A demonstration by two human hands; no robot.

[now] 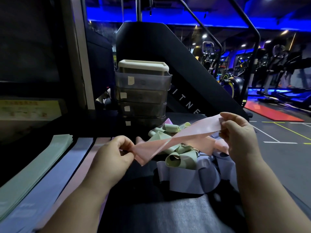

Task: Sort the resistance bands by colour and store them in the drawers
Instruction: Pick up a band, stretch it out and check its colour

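Note:
A pink resistance band [178, 137] is stretched and twisted between my two hands above the dark mat. My left hand [114, 153] pinches its lower left end and my right hand [239, 132] pinches its upper right end. Under it lies a loose heap of green bands [181, 157], lavender bands [186, 179] and more pink ones [220, 145]. At the left lie flat sorted stacks: green [42, 165], lavender [67, 169] and pink [87, 163]. A stack of translucent drawers [143, 96] with paper labels and a cream lid stands behind the heap, all drawers closed.
A black stair-climber machine [168, 52] rises right behind the drawers. A dark cabinet or wall panel [33, 56] with a yellow notice fills the left. To the right is open gym floor with line markings, a red mat [272, 113] and exercise machines beyond.

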